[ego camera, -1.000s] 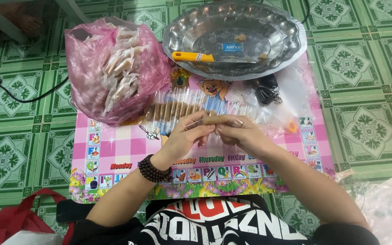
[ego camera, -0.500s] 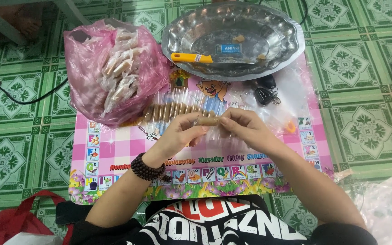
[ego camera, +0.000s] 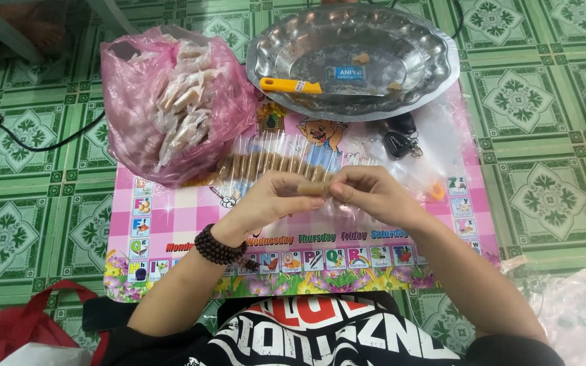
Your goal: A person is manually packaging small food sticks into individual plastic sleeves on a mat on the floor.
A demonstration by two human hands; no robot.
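2 hands meet over the middle of the pink picture mat (ego camera: 171, 224): our left hand (ego camera: 269, 200) and right hand (ego camera: 367, 193) each pinch an end of a small tan stick (ego camera: 312, 188), fingers closed on it, likely to steady it in its clear wrap. Just beyond lies a row of wrapped sticks (ego camera: 272, 163). A pink bag (ego camera: 137, 115) crowds the mat's left corner, a steel tray (ego camera: 347, 61) with a yellow-handled tool (ego camera: 291, 85) the far edge. Bare mat lies near us.
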